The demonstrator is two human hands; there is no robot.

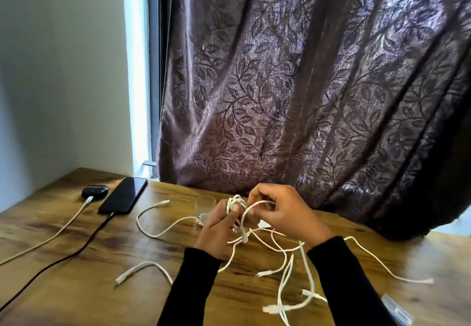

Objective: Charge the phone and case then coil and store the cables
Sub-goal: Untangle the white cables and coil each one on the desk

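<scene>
Tangling across the near table (76,287): loose white cables (285,287), plug ends scattered. Above them both hands work 1 coil (235,205) — left hand (216,231) has fingers curled round the loops, right hand (288,213) pinches a strand of it. Glass (205,205) stands just behind the left hand. Farther left, phone (123,195) lies flat with a dark cable (76,249) at its near end; case (94,191) beside it — white lead (51,236) plugged in. Curtain (305,83) behind.
</scene>
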